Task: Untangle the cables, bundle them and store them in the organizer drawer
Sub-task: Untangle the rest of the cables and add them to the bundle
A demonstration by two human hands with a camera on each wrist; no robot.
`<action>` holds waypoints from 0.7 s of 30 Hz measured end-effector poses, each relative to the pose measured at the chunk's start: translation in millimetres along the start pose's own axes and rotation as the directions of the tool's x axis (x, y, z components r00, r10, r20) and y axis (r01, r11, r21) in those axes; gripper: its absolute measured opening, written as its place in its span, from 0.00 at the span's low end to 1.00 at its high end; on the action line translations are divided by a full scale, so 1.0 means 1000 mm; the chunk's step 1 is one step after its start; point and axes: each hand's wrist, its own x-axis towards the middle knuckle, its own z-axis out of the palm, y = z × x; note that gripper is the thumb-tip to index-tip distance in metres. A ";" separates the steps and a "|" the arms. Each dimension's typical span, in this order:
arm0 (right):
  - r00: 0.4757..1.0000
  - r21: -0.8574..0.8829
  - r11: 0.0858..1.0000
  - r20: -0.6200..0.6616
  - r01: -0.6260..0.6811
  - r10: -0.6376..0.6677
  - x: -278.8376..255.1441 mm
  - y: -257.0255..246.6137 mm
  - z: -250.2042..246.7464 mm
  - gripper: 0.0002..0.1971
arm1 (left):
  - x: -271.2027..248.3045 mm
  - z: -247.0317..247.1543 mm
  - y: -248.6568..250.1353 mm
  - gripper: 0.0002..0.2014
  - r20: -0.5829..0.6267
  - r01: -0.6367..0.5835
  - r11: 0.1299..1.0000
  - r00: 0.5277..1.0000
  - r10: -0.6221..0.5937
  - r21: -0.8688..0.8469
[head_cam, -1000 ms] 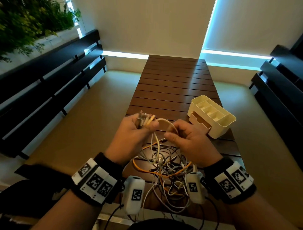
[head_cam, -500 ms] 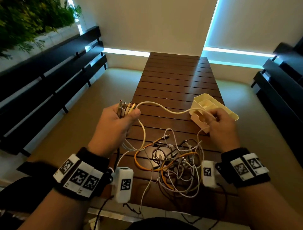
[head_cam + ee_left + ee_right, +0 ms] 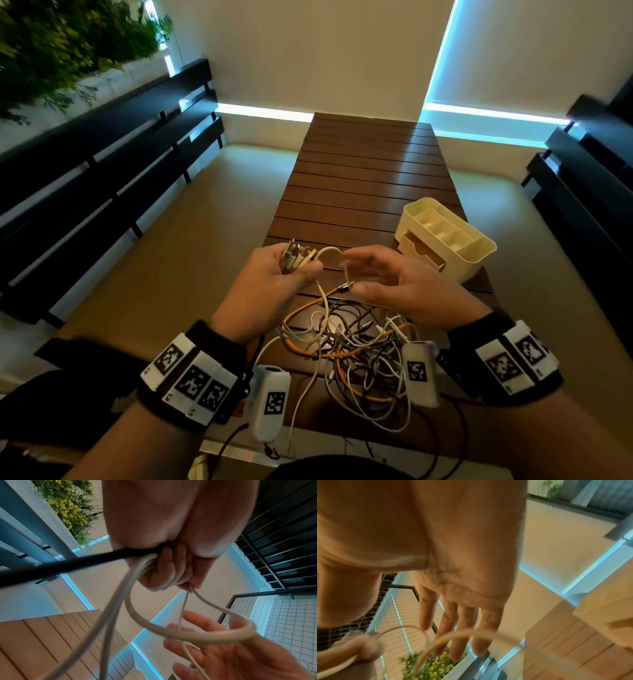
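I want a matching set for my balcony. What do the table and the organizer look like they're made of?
The table looks like dark brown wood or a wood-look composite: parallel slats with grooves between them and a low satin sheen where window light falls. The organizer looks like cream moulded plastic: thin, smooth, uniform walls with rounded corners and dividers, semi-matte. Neither can be told for certain from the pictures.

Your left hand (image 3: pixel 173 555) fills top of view, fingers curled tight round bunch of cables. Black cable (image 3: pixel 68 564) runs from fist out to left edge. Pale cables (image 3: pixel 113 615) drop from fist toward lower left, blurred. Cream cable (image 3: pixel 197 635) loops below fist, arcing right and back. Your right hand (image 3: pixel 231 655) sits below fist at lower right, fingers spread and straight, loop crossing in front of fingertips. Thin white cable (image 3: pixel 181 612) hangs from fist across right palm. Slatted wooden table (image 3: pixel 42 642) lies lower left of fist.
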 end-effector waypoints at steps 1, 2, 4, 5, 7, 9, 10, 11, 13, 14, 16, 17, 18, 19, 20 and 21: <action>1.000 0.027 1.000 -0.017 0.016 -0.015 0.001 -0.003 0.006 0.26 | -0.001 0.000 0.002 0.14 0.010 -0.011 1.000 1.000 0.011 -0.021; 0.999 0.041 0.999 -0.041 0.013 -0.012 0.003 -0.003 0.011 0.25 | -0.002 -0.001 0.004 0.13 0.023 -0.016 0.999 1.000 0.017 -0.052; 0.998 0.061 0.998 -0.051 -0.026 0.029 0.005 0.001 0.017 0.21 | -0.006 -0.003 0.007 0.14 0.049 -0.008 0.994 0.999 0.014 -0.111; 0.998 0.071 0.996 -0.031 -0.048 0.051 0.004 0.003 0.018 0.16 | -0.007 -0.006 0.007 0.14 0.056 -0.002 0.992 0.998 0.009 -0.127; 0.998 0.103 0.993 0.001 -0.057 0.057 0.000 0.004 0.019 0.10 | -0.011 -0.010 0.006 0.15 0.049 0.010 0.994 0.999 -0.005 -0.113; 0.997 0.165 0.985 -0.045 -0.050 0.058 -0.003 0.001 0.019 0.07 | -0.011 -0.013 0.001 0.15 0.020 0.035 0.999 0.999 -0.034 -0.034; 0.994 0.198 0.979 -0.087 -0.045 0.064 -0.004 -0.001 0.019 0.06 | -0.011 -0.014 -0.002 0.15 0.007 0.055 0.998 0.998 -0.056 0.023; 0.990 0.223 0.974 -0.123 -0.037 0.066 -0.003 -0.003 0.018 0.06 | -0.010 -0.013 -0.005 0.15 -0.002 0.077 0.994 0.997 -0.077 0.074; 0.984 0.209 0.978 -0.169 -0.022 0.058 -0.001 -0.005 0.018 0.05 | -0.011 -0.009 -0.008 0.11 -0.017 0.100 0.987 0.995 -0.098 0.125; 0.981 0.161 0.987 -0.190 -0.018 0.049 0.001 -0.005 0.019 0.04 | -0.011 -0.008 -0.008 0.09 -0.030 0.099 0.986 0.995 -0.095 0.138; 0.971 0.014 0.999 -0.238 -0.033 0.036 0.003 -0.002 0.022 0.04 | -0.012 -0.006 -0.006 0.08 -0.079 0.087 0.985 0.994 -0.076 0.148; 0.966 -0.060 0.997 -0.255 -0.051 0.034 0.003 0.001 0.023 0.04 | -0.012 -0.006 -0.004 0.09 -0.112 0.081 0.986 0.992 -0.066 0.143; 0.966 -0.130 0.989 -0.256 -0.067 0.032 0.003 0.003 0.024 0.04 | -0.011 -0.007 -0.002 0.10 -0.142 0.076 0.988 0.988 -0.057 0.136; 0.969 -0.198 0.977 -0.245 -0.075 0.025 0.002 0.005 0.026 0.05 | -0.010 -0.007 0.000 0.12 -0.167 0.073 0.989 0.985 -0.050 0.132; 0.973 -0.265 0.962 -0.229 -0.072 0.009 0.002 0.005 0.027 0.06 | -0.009 -0.007 0.003 0.14 -0.182 0.067 0.988 0.982 -0.042 0.136; 0.976 -0.326 0.943 -0.217 -0.061 -0.012 0.001 0.005 0.030 0.06 | -0.007 -0.006 0.006 0.16 -0.185 0.058 0.987 0.982 -0.030 0.149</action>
